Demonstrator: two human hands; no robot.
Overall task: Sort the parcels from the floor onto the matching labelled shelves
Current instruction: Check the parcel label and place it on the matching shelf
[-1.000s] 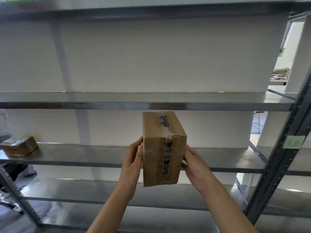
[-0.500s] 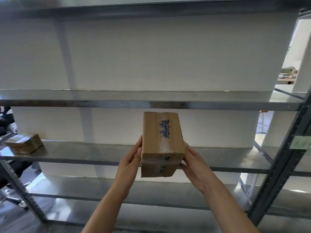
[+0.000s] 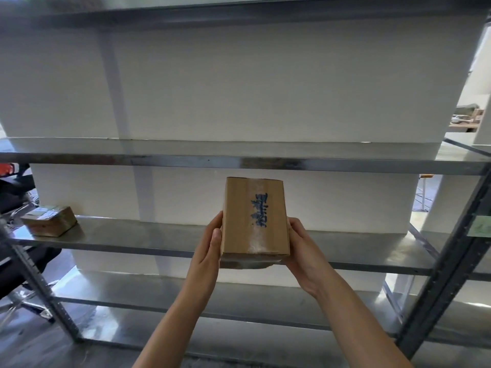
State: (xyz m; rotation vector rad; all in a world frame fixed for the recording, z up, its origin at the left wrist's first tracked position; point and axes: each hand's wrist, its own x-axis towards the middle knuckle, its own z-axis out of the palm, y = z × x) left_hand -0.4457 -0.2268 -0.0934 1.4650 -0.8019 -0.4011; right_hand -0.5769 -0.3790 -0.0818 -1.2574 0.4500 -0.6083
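Note:
A brown cardboard parcel (image 3: 253, 221) with blue handwriting on its taped top is held between both hands in front of a metal shelving unit. My left hand (image 3: 208, 245) presses its left side and my right hand (image 3: 305, 251) its right side. The parcel hangs over the front edge of the middle shelf (image 3: 132, 240), its far end below the upper shelf (image 3: 186, 162). A pale green label (image 3: 479, 227) is stuck on the right upright; its writing is too small to read.
Another small brown parcel (image 3: 49, 220) with a label lies at the left end of the middle shelf. A lower shelf (image 3: 239, 293) runs beneath. Dark uprights stand at the left (image 3: 34, 277) and right (image 3: 451, 261). A white wall is behind.
The parcel has tipped from standing on end to lying flatter, its top face turned up toward me. It has moved slightly forward over the middle shelf's edge. Both hands keep their hold.

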